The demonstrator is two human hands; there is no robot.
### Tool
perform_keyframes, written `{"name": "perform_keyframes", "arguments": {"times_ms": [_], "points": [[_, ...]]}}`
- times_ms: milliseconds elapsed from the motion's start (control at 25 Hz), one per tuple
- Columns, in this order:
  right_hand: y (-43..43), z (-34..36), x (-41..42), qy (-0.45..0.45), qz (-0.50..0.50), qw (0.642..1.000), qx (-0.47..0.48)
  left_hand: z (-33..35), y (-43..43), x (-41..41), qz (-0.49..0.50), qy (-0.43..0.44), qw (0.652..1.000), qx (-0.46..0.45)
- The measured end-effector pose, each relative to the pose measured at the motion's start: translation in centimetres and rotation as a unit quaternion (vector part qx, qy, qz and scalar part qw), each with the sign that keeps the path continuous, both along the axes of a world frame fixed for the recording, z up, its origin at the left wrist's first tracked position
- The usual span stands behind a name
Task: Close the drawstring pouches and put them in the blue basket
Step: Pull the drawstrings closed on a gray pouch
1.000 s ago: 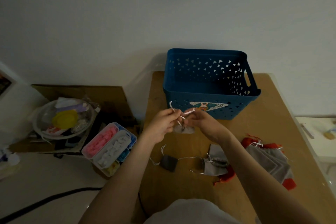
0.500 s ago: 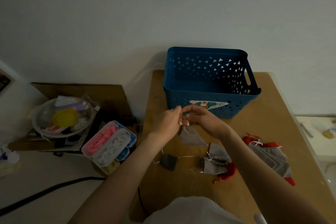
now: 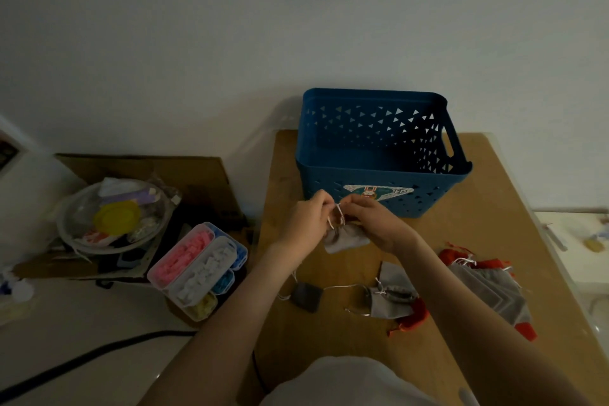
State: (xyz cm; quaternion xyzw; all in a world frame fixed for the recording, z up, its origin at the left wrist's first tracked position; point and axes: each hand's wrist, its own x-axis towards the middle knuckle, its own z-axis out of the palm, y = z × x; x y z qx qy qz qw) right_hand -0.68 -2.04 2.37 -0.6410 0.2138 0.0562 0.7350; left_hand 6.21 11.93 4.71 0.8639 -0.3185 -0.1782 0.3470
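- Progress: early. The blue basket [image 3: 379, 171], just beyond both hands, shows a bare floor; no pouch visible inside.
- Step in hand, as a judgement: cinching one grey pouch [image 3: 346, 240], not yet ready to drop in.
- Left hand [image 3: 304, 224] is closed, pinching the white drawstring [image 3: 338, 216] at the pouch neck; right hand [image 3: 379, 221] is closed too, pinching the cord from the other side. The pouch hangs just below and between them, over the tabletop [image 3: 494, 181].
- Left to do: a dark pouch [image 3: 308, 296] nearer the body than the left hand, a grey open pouch [image 3: 392, 298] below the right forearm, and a stack of grey and red pouches [image 3: 487, 287] out to the right of the right arm. All lie loose and look unclosed.
- Materials: pouches are soft, matte, limp fabric, flat rectangles; cords are thin and white. The basket is rigid moulded plastic, triangle perforations, slot handle, sticker on the near wall. Tabletop is smooth wood-tone board.
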Motion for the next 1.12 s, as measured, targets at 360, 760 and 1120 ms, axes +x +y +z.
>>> {"name": "perform_keyframes", "arguments": {"times_ms": [360,760,1120], "points": [[-1.4,-1.4,-1.9,0.011,-0.192,0.979,-0.062,-0.5,2.9,0.8,0.117,0.209,0.970,-0.049],[-0.2,0.3,-1.2,-0.039,-0.123,0.986,-0.107,0.1,1.2,0.2,0.071,0.188,0.974,-0.103],[1.6,1.1,-1.4,-0.033,0.070,0.987,-0.141,0.6,0.9,-0.6,0.021,-0.009,0.997,-0.078]]}}
